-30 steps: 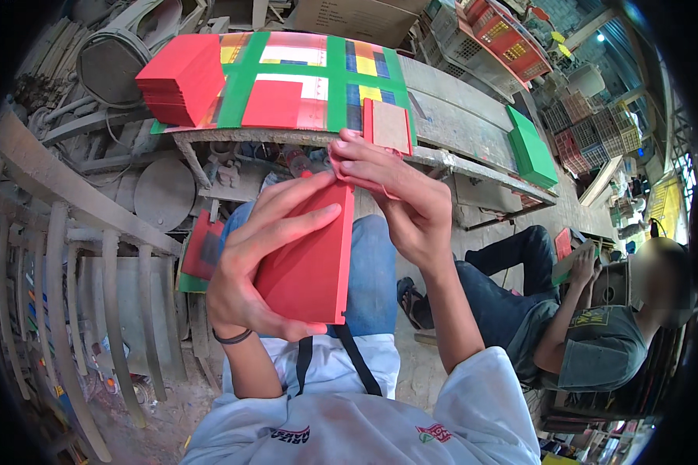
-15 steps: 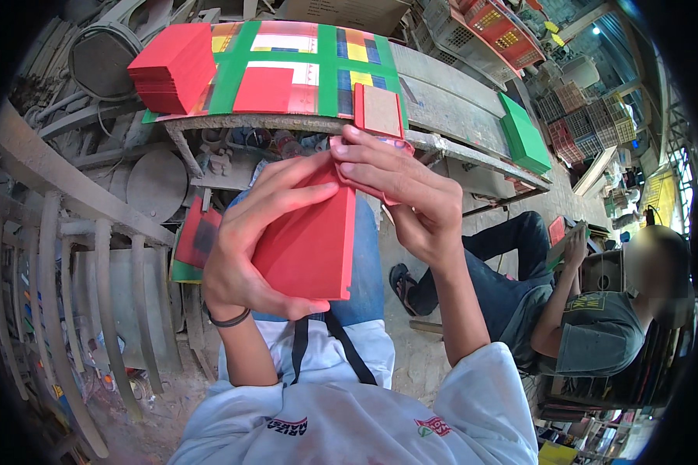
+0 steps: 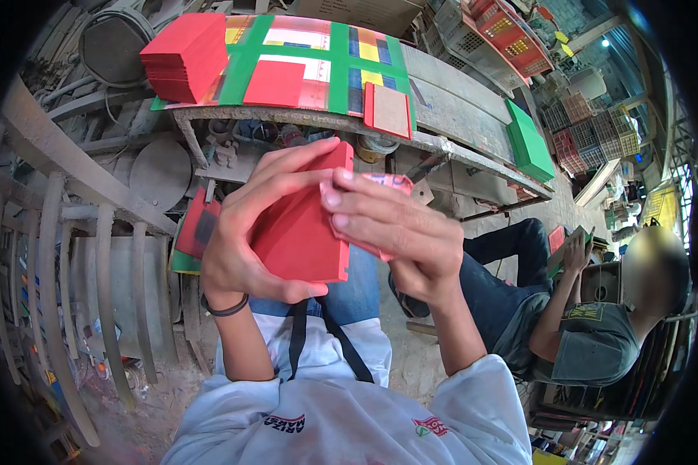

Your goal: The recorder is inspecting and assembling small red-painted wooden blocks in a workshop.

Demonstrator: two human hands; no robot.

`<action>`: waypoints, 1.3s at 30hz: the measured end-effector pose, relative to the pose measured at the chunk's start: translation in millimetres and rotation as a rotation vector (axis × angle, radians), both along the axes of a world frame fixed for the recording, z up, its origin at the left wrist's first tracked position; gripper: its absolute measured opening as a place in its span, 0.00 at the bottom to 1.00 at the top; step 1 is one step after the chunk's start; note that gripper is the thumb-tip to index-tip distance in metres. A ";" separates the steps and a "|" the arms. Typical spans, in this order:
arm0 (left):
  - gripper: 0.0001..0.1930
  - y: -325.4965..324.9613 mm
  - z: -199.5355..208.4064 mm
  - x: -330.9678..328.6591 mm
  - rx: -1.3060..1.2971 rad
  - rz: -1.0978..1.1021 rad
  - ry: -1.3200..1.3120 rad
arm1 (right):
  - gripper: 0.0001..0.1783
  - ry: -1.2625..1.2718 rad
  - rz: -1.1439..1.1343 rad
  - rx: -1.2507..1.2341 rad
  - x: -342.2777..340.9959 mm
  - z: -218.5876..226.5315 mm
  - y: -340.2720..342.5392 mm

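Observation:
A red rectangular board [image 3: 298, 244] with small notches at its corners is tilted up in front of me. My left hand [image 3: 236, 225] grips it, fingers over the top end and thumb at the lower end. In my right hand [image 3: 399, 229], slightly blurred, is a pinkish-red sheet of sandpaper [image 3: 371, 240], its printed back partly showing; the fingers press it against the board's right edge. On the bench ahead lies a sanding block [image 3: 388, 111], tan-faced with red sides. Beyond my left hand stands a stack of red boards [image 3: 184, 58], and a single red board [image 3: 275, 83] lies near it.
A green-and-patterned sheet [image 3: 337, 66] covers part of the bench [image 3: 461, 108]. Green boards [image 3: 530, 139] are stacked at its right end. A co-worker [image 3: 589, 333] sits at my right, holding a green piece. Wooden railings [image 3: 105, 302] stand at my left; plastic crates [image 3: 512, 35] are behind the bench.
My right hand has slid the sandpaper down along the board's right edge from its top corner. The board's top end now shows. My view has shifted slightly.

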State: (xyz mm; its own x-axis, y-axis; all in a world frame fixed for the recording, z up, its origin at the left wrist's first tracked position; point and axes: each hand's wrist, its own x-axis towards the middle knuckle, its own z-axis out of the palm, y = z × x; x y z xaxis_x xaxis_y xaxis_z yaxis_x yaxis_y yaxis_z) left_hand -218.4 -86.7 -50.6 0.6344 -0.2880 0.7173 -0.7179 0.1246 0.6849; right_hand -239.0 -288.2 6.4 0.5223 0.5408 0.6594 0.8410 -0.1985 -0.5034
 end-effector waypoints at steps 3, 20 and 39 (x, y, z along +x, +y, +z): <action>0.43 0.5 -2.6 2.9 0.004 0.021 0.035 | 0.15 0.017 0.088 -0.023 -8.7 1.2 0.5; 0.36 -6.1 -6.1 5.9 0.007 -0.014 -0.042 | 0.24 0.003 -0.246 0.220 41.6 -32.3 -4.7; 0.37 -2.0 -5.2 -1.9 0.087 -0.010 0.100 | 0.17 0.038 -0.053 -0.164 51.8 -0.3 -22.1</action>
